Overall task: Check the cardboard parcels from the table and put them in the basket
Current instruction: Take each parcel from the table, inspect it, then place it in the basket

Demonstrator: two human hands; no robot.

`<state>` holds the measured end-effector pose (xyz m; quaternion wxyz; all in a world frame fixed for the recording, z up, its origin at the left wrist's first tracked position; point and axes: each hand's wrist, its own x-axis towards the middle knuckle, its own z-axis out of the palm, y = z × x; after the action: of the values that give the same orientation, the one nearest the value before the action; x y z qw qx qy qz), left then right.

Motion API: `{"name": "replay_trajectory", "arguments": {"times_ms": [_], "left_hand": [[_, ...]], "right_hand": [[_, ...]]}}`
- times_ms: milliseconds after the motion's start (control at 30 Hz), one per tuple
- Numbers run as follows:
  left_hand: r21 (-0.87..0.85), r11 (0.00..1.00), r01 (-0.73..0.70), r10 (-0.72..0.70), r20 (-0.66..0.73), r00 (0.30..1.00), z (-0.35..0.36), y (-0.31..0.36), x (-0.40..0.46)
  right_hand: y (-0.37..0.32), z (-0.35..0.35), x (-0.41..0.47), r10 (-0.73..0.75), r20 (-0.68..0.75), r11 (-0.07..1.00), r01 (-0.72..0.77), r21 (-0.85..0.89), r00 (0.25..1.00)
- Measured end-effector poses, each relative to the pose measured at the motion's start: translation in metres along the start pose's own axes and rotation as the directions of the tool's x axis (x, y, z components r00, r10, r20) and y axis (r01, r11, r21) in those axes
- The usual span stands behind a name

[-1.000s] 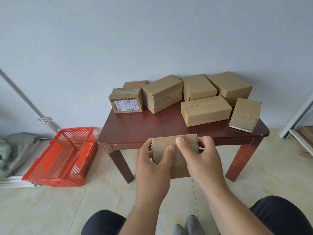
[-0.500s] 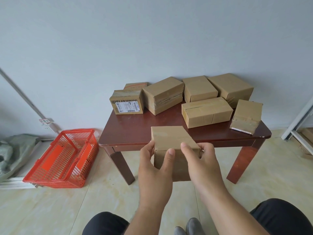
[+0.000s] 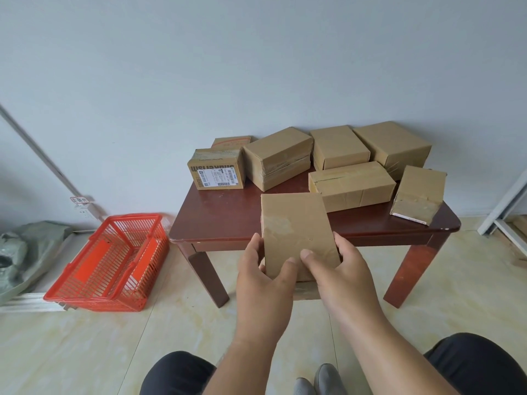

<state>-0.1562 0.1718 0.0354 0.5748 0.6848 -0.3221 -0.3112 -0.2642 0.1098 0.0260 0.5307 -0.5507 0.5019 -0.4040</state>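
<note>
Holding a parcel (image 3: 296,232) upright in front of the tabletop (image 3: 228,220), broad taped face turned up for checking. Both hands, left (image 3: 263,276) and right (image 3: 339,275), gripping its lower end, thumbs pressing. Basket (image 3: 109,263) waiting left of the tabletop.

The leftmost parcel (image 3: 216,173) on the table (image 3: 228,220) bears bold black print along its front top edge, upside down and hard to read, and below it a white shipping label (image 3: 218,178) with barcodes, its small print illegible. A small wall tag (image 3: 81,200) carries red characters, too blurred to read.
</note>
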Motion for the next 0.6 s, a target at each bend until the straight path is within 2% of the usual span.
{"name": "replay_trajectory", "arguments": {"times_ms": [167,300,600], "left_hand": [[0.042,0.999,-0.008,0.011,-0.063,0.998,-0.004,-0.006,0.012],[0.022,1.0,0.017,-0.016,-0.048,0.999,-0.007,-0.01,0.013],[0.025,1.0,0.004,-0.003,-0.053,0.999,-0.003,-0.011,0.002]], "right_hand": [[0.014,-0.001,-0.004,-0.028,0.004,1.0,0.028,-0.009,1.0],[0.019,-0.001,-0.008,-0.02,0.019,1.0,0.02,0.011,1.0],[0.014,0.001,-0.002,-0.038,-0.064,0.999,0.038,0.001,0.997]]}}
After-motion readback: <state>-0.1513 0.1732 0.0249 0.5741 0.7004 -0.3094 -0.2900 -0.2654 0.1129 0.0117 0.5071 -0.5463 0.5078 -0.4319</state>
